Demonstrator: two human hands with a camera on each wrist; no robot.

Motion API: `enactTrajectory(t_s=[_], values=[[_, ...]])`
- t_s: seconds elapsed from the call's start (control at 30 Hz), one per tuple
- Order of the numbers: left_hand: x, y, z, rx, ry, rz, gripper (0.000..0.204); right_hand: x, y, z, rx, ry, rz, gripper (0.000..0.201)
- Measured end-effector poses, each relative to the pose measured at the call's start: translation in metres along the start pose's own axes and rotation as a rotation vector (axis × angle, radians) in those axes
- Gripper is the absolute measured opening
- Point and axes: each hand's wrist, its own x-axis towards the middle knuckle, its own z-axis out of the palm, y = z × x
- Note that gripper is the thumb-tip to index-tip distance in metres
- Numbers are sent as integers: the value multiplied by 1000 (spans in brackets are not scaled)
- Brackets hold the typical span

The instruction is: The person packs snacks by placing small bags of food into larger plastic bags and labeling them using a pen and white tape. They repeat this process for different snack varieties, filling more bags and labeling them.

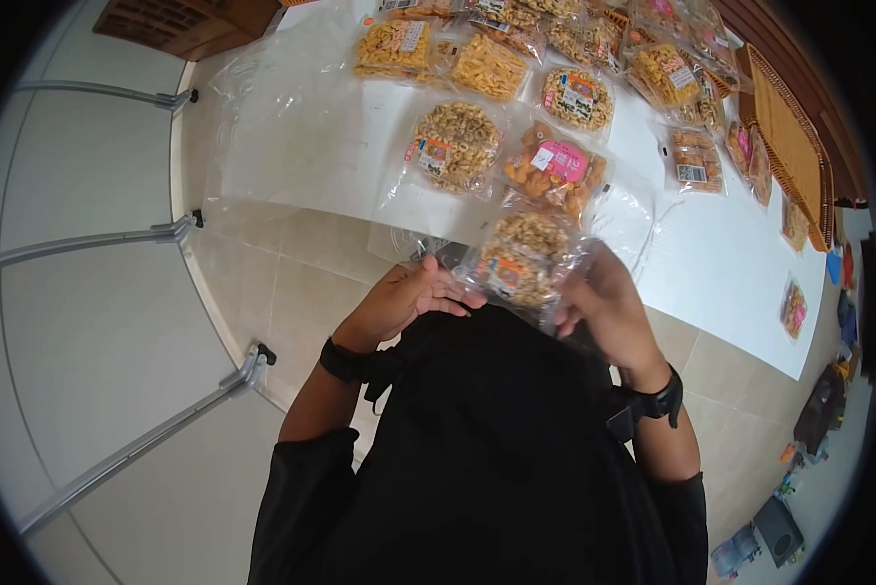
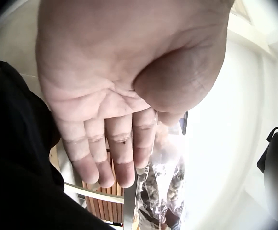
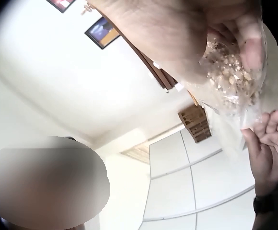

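Near the table's front edge, my right hand [image 1: 603, 304] grips the right side of a clear plastic bag of nut brittle [image 1: 524, 255]. Two round, nut-studded pieces show through it, with an orange label on the nearer one. In the right wrist view, the fingers [image 3: 252, 53] curl against the bag. My left hand [image 1: 407, 297] is at the bag's left lower corner, its fingers straight and palm exposed in the left wrist view. Its thumb is right at the plastic. Just beyond lie another bag of round nut brittle [image 1: 455, 146] and a pink-labelled snack bag [image 1: 558, 168].
Several more snack packs, including yellow ones [image 1: 486, 66], lie across the white table [image 1: 740, 283]. A wicker tray [image 1: 787, 136] stands along the right side. Clear plastic sheeting [image 1: 282, 127] covers the table's left end. White panels with metal rails [image 1: 106, 234] stand left.
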Motion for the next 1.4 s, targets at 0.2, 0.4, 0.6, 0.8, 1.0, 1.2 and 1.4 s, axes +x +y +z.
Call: enactTrajectory(t_s=[0.2,0.4,0.6,0.8,1.0,1.2,1.4], values=[[3,0,-3,-6,34,4,66,7,-2,8,25,-34,-30,42],[6,8,2,119,-23,-26,67,6,-7,1,20,75,-107,38],[-4,23,-11,368,-90,-65,57,-1,-1,-15,-199,232,-295,26],[-33,14,-51,120,152,-19,54,1,-8,-28,-179,60,58,26],[-35,16,-59,-91,375,161,56,14,-8,-18,-540,109,-242,41],[-32,48,1,1150,886,141,20,12,-16,-5,-674,204,-297,42],[-13,99,35,1449,523,570,17,11,-4,-16,-130,92,-59,29]])
